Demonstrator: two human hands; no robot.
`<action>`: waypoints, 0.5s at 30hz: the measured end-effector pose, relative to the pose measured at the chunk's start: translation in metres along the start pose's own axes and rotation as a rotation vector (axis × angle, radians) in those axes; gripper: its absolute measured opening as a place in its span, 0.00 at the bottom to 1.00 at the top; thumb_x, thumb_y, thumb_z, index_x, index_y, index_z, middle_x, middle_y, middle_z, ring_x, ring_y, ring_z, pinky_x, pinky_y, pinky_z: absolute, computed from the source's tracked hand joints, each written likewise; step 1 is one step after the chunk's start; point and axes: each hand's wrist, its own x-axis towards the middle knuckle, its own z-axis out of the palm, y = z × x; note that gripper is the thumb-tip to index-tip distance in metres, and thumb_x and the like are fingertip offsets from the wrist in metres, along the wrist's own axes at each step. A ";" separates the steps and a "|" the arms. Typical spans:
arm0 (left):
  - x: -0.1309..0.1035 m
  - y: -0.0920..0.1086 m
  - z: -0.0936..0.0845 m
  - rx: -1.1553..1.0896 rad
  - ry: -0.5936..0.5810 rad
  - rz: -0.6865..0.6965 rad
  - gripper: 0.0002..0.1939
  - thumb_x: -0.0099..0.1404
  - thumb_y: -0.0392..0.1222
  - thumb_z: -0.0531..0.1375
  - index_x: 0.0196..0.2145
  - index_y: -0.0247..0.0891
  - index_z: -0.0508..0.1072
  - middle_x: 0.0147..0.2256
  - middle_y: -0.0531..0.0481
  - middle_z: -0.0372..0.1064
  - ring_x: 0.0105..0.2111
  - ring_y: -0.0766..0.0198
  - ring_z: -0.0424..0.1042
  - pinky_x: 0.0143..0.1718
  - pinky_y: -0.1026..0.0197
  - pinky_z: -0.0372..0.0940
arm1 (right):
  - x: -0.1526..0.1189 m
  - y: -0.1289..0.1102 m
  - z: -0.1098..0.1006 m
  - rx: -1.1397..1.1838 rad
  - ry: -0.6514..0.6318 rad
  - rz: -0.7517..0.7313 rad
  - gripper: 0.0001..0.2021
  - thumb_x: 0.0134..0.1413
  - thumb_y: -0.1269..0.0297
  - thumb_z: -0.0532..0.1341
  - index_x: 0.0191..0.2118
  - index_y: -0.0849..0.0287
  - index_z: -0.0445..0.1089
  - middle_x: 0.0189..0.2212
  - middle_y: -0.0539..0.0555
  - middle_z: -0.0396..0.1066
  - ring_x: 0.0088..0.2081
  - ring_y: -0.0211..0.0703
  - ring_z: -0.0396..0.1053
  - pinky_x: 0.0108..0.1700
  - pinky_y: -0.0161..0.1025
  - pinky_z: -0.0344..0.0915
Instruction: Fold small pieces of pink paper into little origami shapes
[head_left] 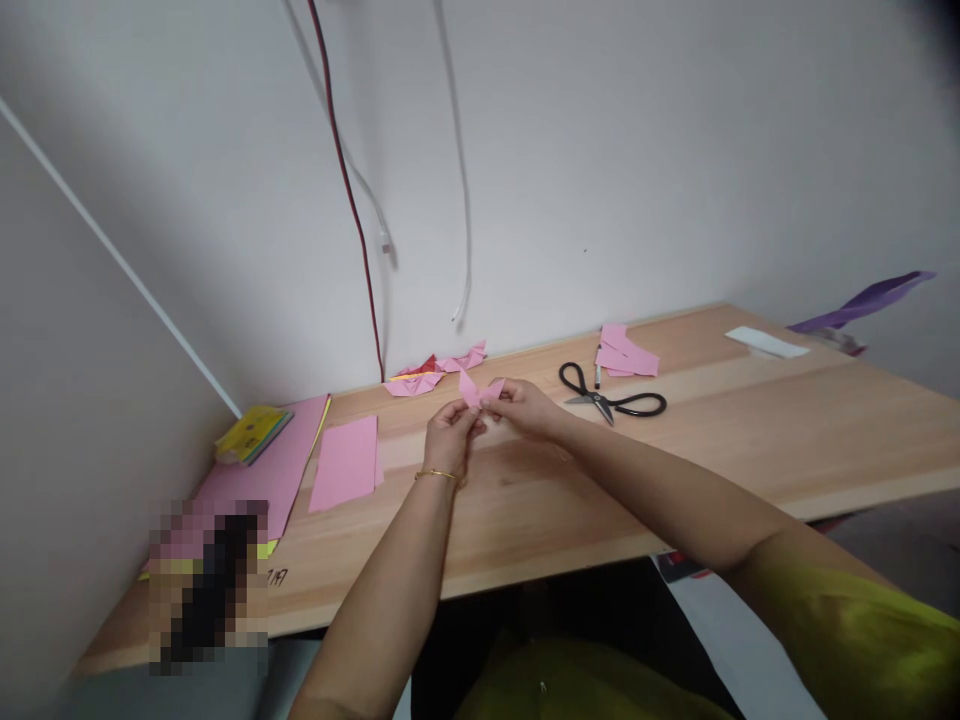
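Observation:
A small folded piece of pink paper [471,390] is held up between my two hands, just above the wooden table. My left hand [448,436], with a thin gold bracelet at the wrist, pinches its lower left part. From the other side, my right hand [523,408] grips its right part between thumb and fingers. Pointed flaps stick up and out to the right from the paper. Just behind lie several folded pink paper pieces [415,384], with some red and yellow among them. Black-handled scissors [598,400] rest with blades apart to the right of my right hand.
Pink rectangular sheets [345,462] lie left on the wooden table [720,420]. Beyond them, a yellow packet [253,434] sits on large pink sheets [300,440]. Pink cut pieces [627,353] and a pen [598,368] are by the wall, a white strip [765,342] far right. Cables [352,190] hang behind.

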 end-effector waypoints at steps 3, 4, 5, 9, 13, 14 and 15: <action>0.001 -0.001 -0.002 0.061 -0.009 0.053 0.13 0.45 0.43 0.66 0.26 0.33 0.70 0.24 0.53 0.67 0.23 0.72 0.65 0.30 0.65 0.63 | 0.001 0.000 -0.003 -0.060 -0.033 0.002 0.15 0.49 0.54 0.58 0.28 0.63 0.67 0.21 0.50 0.67 0.24 0.34 0.64 0.29 0.32 0.59; 0.002 0.000 -0.003 0.082 -0.001 0.064 0.13 0.45 0.43 0.66 0.25 0.33 0.70 0.23 0.53 0.67 0.23 0.72 0.65 0.29 0.66 0.63 | 0.001 0.000 -0.003 -0.076 -0.035 0.012 0.15 0.49 0.53 0.57 0.27 0.62 0.67 0.21 0.50 0.68 0.23 0.34 0.64 0.29 0.32 0.60; 0.002 0.000 -0.003 0.098 0.008 0.073 0.12 0.45 0.43 0.66 0.25 0.33 0.69 0.22 0.53 0.66 0.22 0.72 0.64 0.28 0.67 0.62 | 0.001 0.000 -0.003 -0.092 -0.035 0.028 0.16 0.50 0.52 0.56 0.26 0.62 0.67 0.21 0.50 0.68 0.23 0.34 0.64 0.29 0.32 0.60; 0.001 0.003 -0.003 0.122 0.001 0.074 0.12 0.45 0.42 0.66 0.24 0.33 0.69 0.22 0.54 0.65 0.21 0.73 0.63 0.27 0.67 0.60 | 0.003 0.000 -0.003 -0.087 -0.010 0.108 0.22 0.54 0.49 0.50 0.23 0.62 0.66 0.19 0.51 0.68 0.22 0.35 0.65 0.29 0.33 0.61; 0.000 0.002 -0.003 0.124 0.011 0.058 0.12 0.45 0.43 0.66 0.25 0.33 0.70 0.22 0.54 0.65 0.21 0.73 0.63 0.27 0.66 0.61 | 0.002 0.000 -0.003 0.022 -0.010 0.062 0.17 0.46 0.51 0.59 0.30 0.63 0.69 0.24 0.51 0.70 0.27 0.35 0.65 0.32 0.33 0.60; 0.001 0.002 -0.003 0.133 0.005 0.049 0.12 0.45 0.44 0.66 0.25 0.33 0.70 0.22 0.54 0.65 0.21 0.73 0.63 0.27 0.66 0.61 | 0.001 0.000 -0.003 0.044 -0.013 0.046 0.16 0.43 0.53 0.61 0.31 0.63 0.69 0.26 0.51 0.70 0.28 0.35 0.65 0.33 0.33 0.60; 0.001 0.001 -0.003 0.148 0.001 0.040 0.12 0.45 0.44 0.66 0.24 0.33 0.70 0.21 0.54 0.65 0.20 0.72 0.63 0.26 0.66 0.61 | 0.001 0.000 -0.003 0.053 -0.010 0.037 0.16 0.42 0.54 0.63 0.31 0.63 0.69 0.26 0.51 0.70 0.28 0.35 0.65 0.33 0.33 0.60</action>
